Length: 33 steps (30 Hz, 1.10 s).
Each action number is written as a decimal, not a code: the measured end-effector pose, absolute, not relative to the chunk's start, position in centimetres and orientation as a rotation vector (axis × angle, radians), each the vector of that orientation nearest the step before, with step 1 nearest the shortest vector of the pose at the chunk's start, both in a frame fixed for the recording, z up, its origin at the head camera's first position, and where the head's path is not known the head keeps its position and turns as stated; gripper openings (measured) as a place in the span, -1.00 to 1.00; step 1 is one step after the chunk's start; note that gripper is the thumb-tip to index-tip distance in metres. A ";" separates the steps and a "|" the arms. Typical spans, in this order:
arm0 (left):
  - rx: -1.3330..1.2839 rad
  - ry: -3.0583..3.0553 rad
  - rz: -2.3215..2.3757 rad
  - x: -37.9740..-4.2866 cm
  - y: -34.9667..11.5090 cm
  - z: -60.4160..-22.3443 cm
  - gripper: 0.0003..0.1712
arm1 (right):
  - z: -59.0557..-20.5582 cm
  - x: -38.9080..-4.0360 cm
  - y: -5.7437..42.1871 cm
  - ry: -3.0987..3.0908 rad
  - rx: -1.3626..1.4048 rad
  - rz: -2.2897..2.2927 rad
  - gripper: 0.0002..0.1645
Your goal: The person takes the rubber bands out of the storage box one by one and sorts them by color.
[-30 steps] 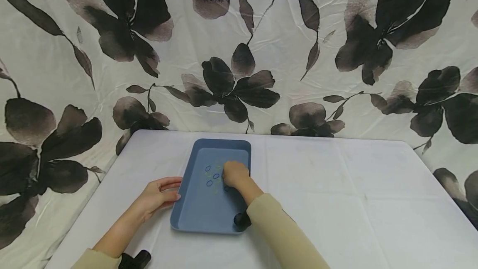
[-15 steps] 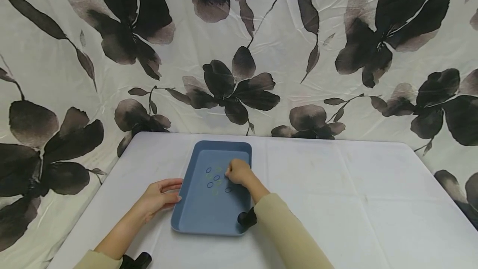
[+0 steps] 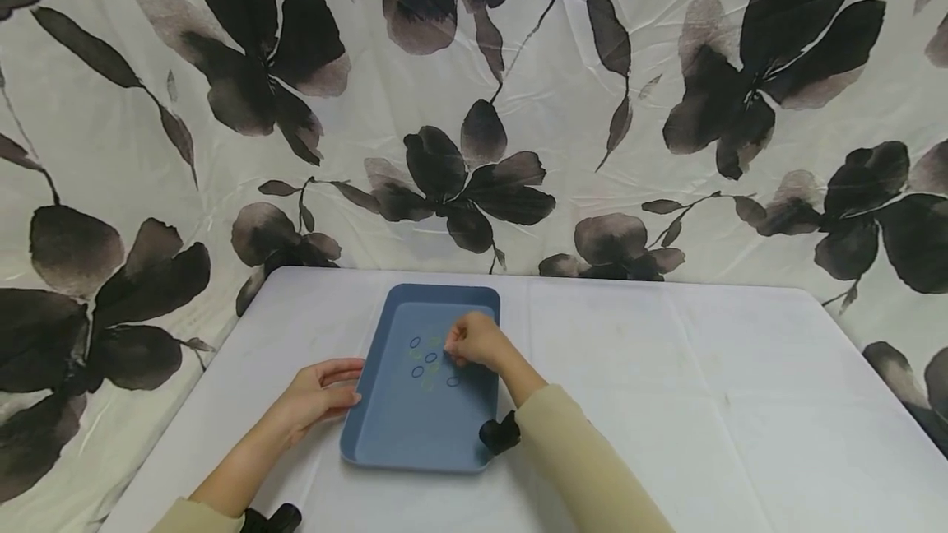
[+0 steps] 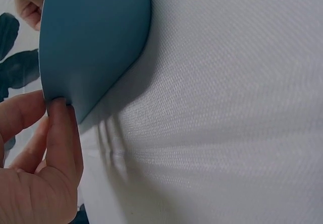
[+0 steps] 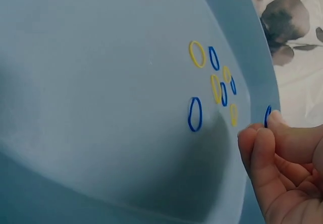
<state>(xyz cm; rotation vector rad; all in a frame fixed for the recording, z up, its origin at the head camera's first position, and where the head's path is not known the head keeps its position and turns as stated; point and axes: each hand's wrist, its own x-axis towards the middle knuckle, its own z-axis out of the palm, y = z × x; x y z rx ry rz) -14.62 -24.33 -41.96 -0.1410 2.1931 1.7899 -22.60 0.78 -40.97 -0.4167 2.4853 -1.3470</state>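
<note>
The blue tray (image 3: 415, 434) lies on the white-covered table. My left hand (image 3: 314, 393) holds its left edge; in the left wrist view the fingers (image 4: 59, 128) touch the rim and outer wall. Over the tray's right half, my right hand (image 3: 477, 340) pinches a small blue rubber band (image 5: 268, 115) between thumb and fingertips, raised above the tray floor. Several blue and yellow rubber bands lie flat in the tray, among them a blue one (image 5: 195, 114) apart from the cluster and a yellow one (image 5: 197, 54). In the head view my right hand hides the held band.
The white table (image 3: 666, 377) extends to the right of the tray. Behind it hangs a cloth with dark flowers (image 3: 459, 187). Black camera mounts sit on the right wrist (image 3: 499, 433) and left wrist (image 3: 272, 519).
My right hand has lifted a little and shifted right, uncovering a blue rubber band below it. My left hand stays at the tray's edge. The head view has tilted up slightly.
</note>
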 end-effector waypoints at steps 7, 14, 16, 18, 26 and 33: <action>-0.120 2.184 1.794 -14.8 -24.5 -42.0 -0.31 | -40.2 -22.8 1.0 2.475 -0.427 -1.312 -0.93; -0.110 2.176 1.794 -14.8 -24.6 -42.1 -0.30 | -39.2 -22.8 1.9 2.486 -0.470 -1.325 -0.91; -0.111 2.174 1.792 -14.8 -24.6 -42.1 -0.30 | -39.0 -22.8 2.2 2.482 -0.506 -1.317 -0.90; -0.111 2.172 1.791 -14.9 -24.6 -42.0 -0.31 | -38.9 -22.7 2.5 2.477 -0.527 -1.304 -0.90; -0.135 2.190 1.771 -14.8 -24.5 -42.0 -0.30 | -38.4 -22.7 3.3 2.479 -0.496 -1.298 -0.90; -0.153 2.194 1.756 -14.8 -24.4 -41.9 -0.31 | -38.6 -23.0 4.1 2.400 -0.422 -1.391 -0.89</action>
